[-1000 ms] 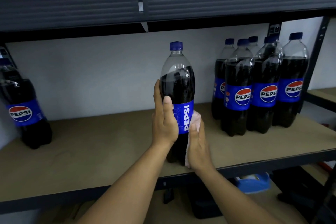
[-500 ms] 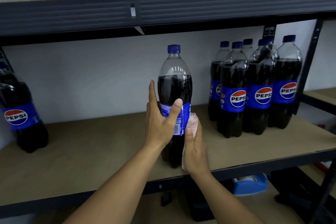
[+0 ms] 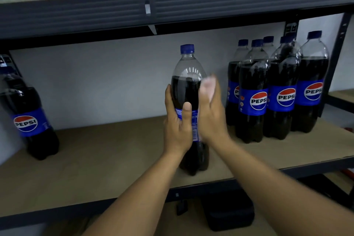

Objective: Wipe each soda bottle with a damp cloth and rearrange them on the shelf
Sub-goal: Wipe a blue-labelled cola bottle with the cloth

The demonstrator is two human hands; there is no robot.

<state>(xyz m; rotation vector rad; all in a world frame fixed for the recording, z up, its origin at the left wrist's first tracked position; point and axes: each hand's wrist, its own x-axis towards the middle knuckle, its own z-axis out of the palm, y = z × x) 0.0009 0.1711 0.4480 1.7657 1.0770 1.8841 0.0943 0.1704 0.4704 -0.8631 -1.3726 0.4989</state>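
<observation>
Standing far left on the shelf [image 3: 105, 159], lone bottle [image 3: 28, 117], upright. Middle bottle [image 3: 186, 90] upright near the shelf's front edge; left hand [image 3: 177, 130] grips it round the label, thumb across the front. Right hand [image 3: 212, 120], blurred, presses pink cloth [image 3: 209, 85] to that bottle's right side, fingers fairly straight. Bottle cluster [image 3: 254, 101] at right, touching each other.

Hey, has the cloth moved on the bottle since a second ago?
Yes. The cloth has gone up: it was beside the label of the bottle, now above it, farther from the shelf.
</observation>
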